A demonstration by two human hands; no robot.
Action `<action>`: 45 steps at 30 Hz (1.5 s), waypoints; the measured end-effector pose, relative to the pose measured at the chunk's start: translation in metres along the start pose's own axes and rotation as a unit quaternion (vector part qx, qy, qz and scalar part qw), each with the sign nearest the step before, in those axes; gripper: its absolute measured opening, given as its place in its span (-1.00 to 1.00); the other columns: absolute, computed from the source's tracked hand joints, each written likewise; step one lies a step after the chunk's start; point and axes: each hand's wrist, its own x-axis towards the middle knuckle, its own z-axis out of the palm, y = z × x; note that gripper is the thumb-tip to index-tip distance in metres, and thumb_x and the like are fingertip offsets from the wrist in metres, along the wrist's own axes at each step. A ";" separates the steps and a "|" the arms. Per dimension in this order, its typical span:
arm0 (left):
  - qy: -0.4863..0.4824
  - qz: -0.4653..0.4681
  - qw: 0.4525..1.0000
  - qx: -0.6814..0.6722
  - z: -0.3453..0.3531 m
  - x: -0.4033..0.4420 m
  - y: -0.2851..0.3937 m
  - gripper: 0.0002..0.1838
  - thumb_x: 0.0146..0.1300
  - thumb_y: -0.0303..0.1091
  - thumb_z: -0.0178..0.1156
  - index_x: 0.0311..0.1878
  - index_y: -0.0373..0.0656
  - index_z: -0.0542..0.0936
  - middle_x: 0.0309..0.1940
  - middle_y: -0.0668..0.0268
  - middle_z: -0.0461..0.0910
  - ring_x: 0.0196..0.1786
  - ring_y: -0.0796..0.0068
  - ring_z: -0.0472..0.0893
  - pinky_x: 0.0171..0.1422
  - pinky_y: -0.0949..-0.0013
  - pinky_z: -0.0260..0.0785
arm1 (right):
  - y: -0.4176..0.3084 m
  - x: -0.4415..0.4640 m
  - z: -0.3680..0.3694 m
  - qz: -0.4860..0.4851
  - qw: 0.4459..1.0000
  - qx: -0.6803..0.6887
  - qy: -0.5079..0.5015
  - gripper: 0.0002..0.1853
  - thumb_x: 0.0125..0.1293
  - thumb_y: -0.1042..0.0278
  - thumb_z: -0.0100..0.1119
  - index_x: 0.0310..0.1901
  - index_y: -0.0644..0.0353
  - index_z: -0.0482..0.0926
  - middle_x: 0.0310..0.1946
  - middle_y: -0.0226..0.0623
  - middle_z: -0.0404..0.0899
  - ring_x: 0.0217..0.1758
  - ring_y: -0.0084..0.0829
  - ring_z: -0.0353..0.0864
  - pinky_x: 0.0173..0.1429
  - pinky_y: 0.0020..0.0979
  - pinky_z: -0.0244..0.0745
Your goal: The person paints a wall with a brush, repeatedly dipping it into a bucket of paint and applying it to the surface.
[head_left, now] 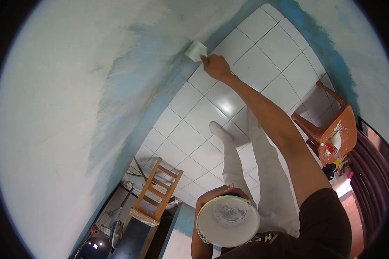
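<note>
My right hand [217,67] grips a wide paintbrush [196,51] at the end of my outstretched arm. Its pale, paint-coated bristles touch the lower wall [134,82], where whitish paint lies streaked over blue. Close to my body, my left hand [216,191] and forearm curl around a round paint bucket [206,222]. Whitish paint coats the inside of the bucket, and yellow and green smears mark its rim. My left fingers are closed against its far side and partly hidden by it.
White floor tiles [203,116] run along the wall's bare blue bottom strip. A wooden ladder-like stool [160,192] stands at lower left, near a dark cabinet. At right, a paint-spattered orange plastic chair [348,125] holds several small items, beside a dark red curtain [371,172].
</note>
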 end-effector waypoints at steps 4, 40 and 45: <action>-0.007 -0.033 0.999 0.016 -0.002 -0.014 0.011 -0.64 0.53 -0.36 0.08 -0.22 -0.55 0.65 -0.32 -0.06 0.71 -0.33 0.25 0.72 -0.20 0.35 0.61 | -0.107 -0.057 -0.094 -0.134 0.983 0.111 0.053 -0.45 0.55 0.09 0.06 -0.57 0.35 0.54 -0.77 -0.02 0.42 -0.73 0.00 0.41 -0.43 -0.05 0.39; -0.090 0.087 0.992 0.003 -0.039 -0.010 0.004 -0.66 0.55 -0.30 0.09 -0.04 -0.44 0.70 -0.28 0.03 0.73 -0.28 0.29 0.70 -0.02 0.39 0.54 | 0.000 -0.013 0.040 -0.118 0.990 0.074 0.011 -0.34 0.54 -0.24 -0.09 -0.30 0.28 0.70 -0.53 0.02 0.64 -0.37 0.07 0.69 -0.22 -0.05 0.62; -0.061 0.110 0.991 0.049 -0.052 -0.021 -0.007 -0.73 0.55 -0.40 0.04 -0.02 -0.38 0.67 -0.31 -0.12 0.70 -0.32 0.18 0.73 -0.19 0.29 0.63 | -0.024 -0.032 0.020 -0.020 1.000 0.006 -0.019 -0.31 0.57 -0.13 -0.10 -0.46 0.38 0.65 -0.67 0.06 0.55 -0.53 0.05 0.63 -0.25 -0.03 0.59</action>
